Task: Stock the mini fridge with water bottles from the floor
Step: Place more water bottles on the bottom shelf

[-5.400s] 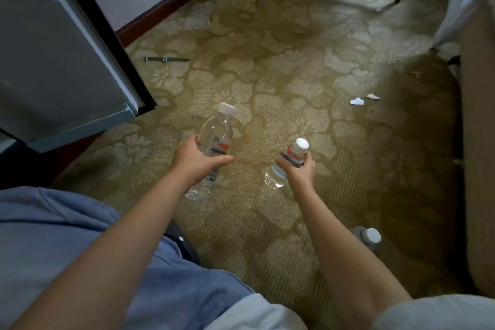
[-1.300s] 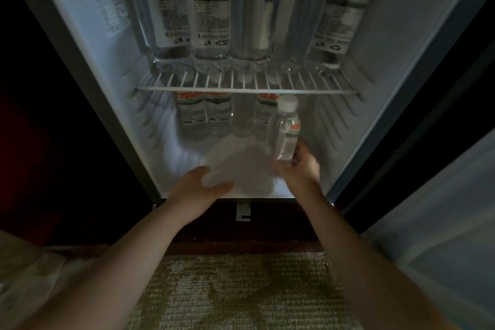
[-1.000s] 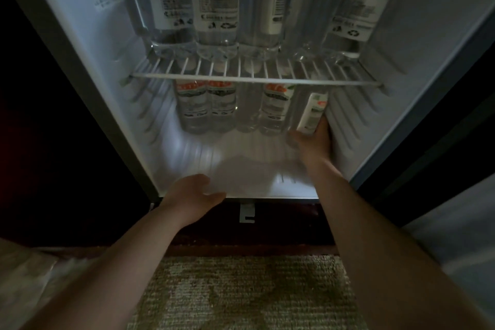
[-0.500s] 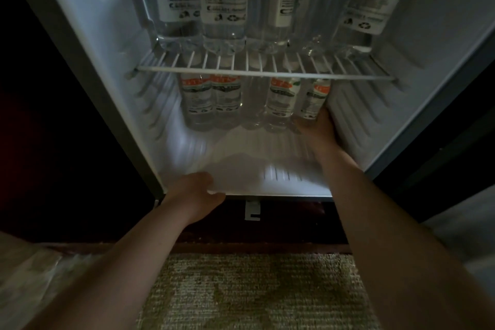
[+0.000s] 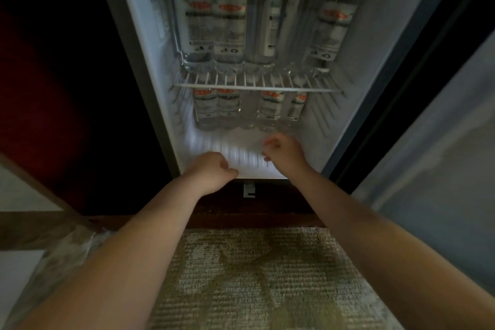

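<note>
The mini fridge (image 5: 375, 35) stands open in front of me. Several water bottles (image 5: 230, 24) stand in a row on its wire shelf (image 5: 257, 87). Under the shelf, several more bottles (image 5: 217, 108) stand at the back of the white floor; the rightmost bottle (image 5: 296, 107) is the smallest. My right hand (image 5: 284, 153) hovers just in front of that row, fingers bent and apart, holding nothing. My left hand (image 5: 211, 169) rests at the fridge floor's front edge, curled into a loose fist, with nothing in it.
The open fridge door (image 5: 442, 142) stands at my right. Dark wood cabinet (image 5: 53, 88) surrounds the fridge on the left. Patterned carpet (image 5: 254, 276) lies below my arms. The front half of the fridge floor (image 5: 241, 153) is bare.
My right hand has let go of the small bottle at the right end of the lower row and drawn back toward me. The left hand has stayed at the front edge.
</note>
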Tool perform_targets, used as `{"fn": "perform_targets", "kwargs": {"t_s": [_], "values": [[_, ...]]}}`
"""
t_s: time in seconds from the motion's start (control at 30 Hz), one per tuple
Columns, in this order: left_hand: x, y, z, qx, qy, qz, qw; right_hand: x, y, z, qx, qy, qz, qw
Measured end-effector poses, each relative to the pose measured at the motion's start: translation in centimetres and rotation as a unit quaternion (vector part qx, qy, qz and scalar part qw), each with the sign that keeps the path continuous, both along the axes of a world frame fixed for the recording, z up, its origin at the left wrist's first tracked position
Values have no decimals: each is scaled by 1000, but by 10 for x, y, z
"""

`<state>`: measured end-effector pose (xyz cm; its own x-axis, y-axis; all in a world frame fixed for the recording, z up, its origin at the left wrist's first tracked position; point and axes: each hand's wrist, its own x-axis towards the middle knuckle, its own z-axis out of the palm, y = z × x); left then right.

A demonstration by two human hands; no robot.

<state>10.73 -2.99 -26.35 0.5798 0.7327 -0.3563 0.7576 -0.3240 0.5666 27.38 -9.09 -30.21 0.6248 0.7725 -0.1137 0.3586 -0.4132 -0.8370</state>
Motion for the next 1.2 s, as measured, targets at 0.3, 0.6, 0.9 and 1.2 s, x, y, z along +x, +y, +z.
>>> {"fn": "perform_targets", "kwargs": {"t_s": [0.3,0.6,0.9,1.2], "values": [[-34,-80,102,40,-26,-59,997,-40,-114,115,-48,32,41,997],[-59,-196,173,49,-105,-88,989,-71,-275,192,63,85,-92,990],[-42,-357,186,65,-97,-203,972,-101,-458,195,107,9,-239,965],[-13,-532,149,37,-49,-380,923,-135,-642,137,68,67,-407,908]]}}
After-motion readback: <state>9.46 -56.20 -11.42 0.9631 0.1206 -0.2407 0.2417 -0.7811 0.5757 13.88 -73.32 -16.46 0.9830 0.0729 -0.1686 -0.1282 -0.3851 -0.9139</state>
